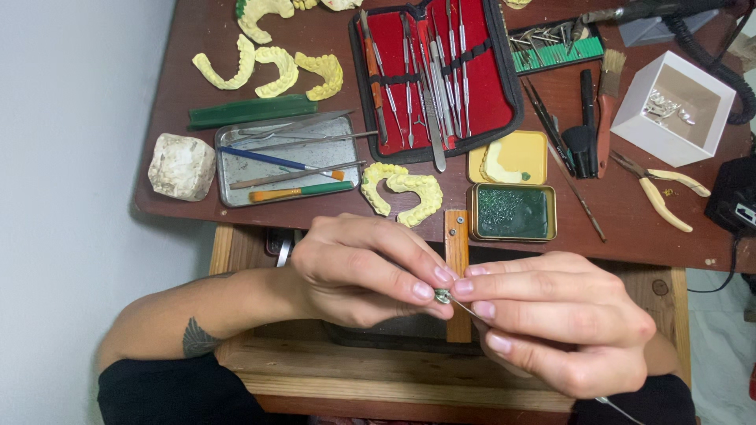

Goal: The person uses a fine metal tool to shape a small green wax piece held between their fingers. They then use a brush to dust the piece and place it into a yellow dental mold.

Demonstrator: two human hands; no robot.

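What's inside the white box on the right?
The white box holds a few small shiny metal pieces at its bottom. Its near wall hides part of the floor, so more may lie there.

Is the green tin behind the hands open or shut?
Open. The tin shows its green filling, and its yellow lid lies flat on the table just behind it.

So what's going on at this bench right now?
A person is pinching a tiny greenish piece between the fingertips of the left hand, while the right hand works at it with a thin metal tool. Both hands hover over a wooden peg at the desk edge. On the desk behind lie yellow dental casts, an open tin of green wax and a red case of instruments.
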